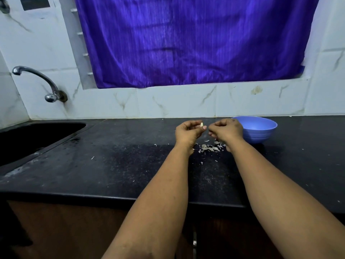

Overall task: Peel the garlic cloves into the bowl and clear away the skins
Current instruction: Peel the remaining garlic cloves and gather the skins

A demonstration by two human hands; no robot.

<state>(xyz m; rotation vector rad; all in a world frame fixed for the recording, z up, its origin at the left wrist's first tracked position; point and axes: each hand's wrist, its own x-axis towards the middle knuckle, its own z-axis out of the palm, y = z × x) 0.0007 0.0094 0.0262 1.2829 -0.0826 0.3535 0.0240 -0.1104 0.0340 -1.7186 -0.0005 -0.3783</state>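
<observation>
Head view: left hand (187, 132) pinches garlic clove (201, 125); right hand (226, 130) curled, contents unclear.

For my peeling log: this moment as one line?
left hand pinches clove | right hand curled, contents unseen | skins on counter | bowl right

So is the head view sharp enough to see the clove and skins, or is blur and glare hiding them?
Head view: dim, bluish light; the curtain is motion-smeared. The clove in the left hand reads as a small pale spot, the skins as soft flecks. Faint sheen on the counter; wide-angle bending at the edges.
</observation>
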